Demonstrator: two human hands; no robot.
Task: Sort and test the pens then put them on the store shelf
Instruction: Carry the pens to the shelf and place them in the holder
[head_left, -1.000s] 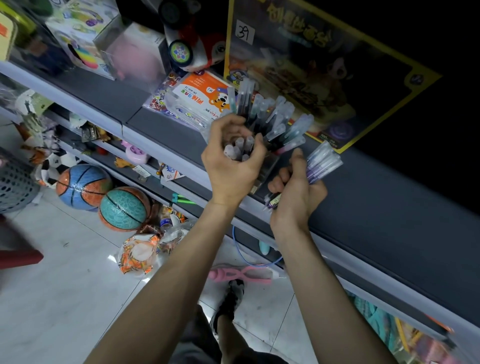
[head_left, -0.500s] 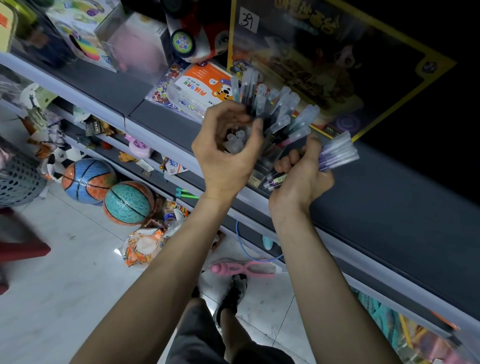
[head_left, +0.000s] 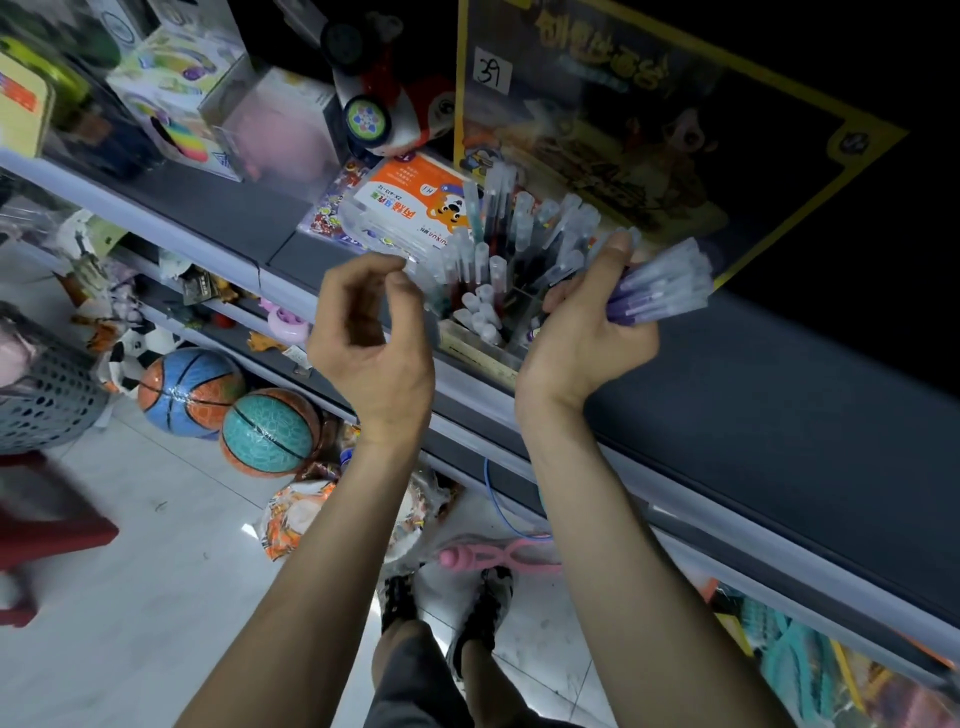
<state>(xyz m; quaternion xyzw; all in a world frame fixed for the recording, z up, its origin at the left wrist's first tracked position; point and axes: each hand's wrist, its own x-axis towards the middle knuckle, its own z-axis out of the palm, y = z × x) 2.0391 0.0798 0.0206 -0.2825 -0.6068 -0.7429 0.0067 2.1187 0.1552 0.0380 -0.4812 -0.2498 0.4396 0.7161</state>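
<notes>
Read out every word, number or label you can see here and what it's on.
"39": handwritten on a white sticker on the yellow-bordered box.
Yellow lettering across that box's top: too blurred to read.
Print on the orange tiger pack: upside down, too small to read.

Dim grey shelves (head_left: 779, 415) stacked with boxed toys (head_left: 176, 104) line the right of a shop aisle, above a glossy white tiled floor (head_left: 130, 597) where two basketballs (head_left: 189, 392), a grey perforated basket (head_left: 47, 400) and a red stool (head_left: 47, 535) sit at left.
</notes>
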